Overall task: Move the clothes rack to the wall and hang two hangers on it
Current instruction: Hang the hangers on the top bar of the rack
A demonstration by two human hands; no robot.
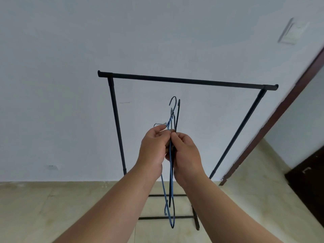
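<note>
A black clothes rack [185,81] stands against the white wall [70,50], its top bar empty. In front of it, below the bar, I hold a bunch of thin wire hangers [171,181], blue and dark, edge-on with their hooks [174,104] pointing up. My left hand [154,148] pinches the hangers near the necks from the left. My right hand [187,155] grips them from the right. The two hands touch each other around the bunch. How many hangers are in the bunch I cannot tell.
A dark wooden door frame [273,123] runs diagonally at the right, with a dark door [308,178] beyond it. A wall socket [52,167] sits low on the left. Beige tiled floor [52,207] lies below, with the rack's base bars [164,217] on it.
</note>
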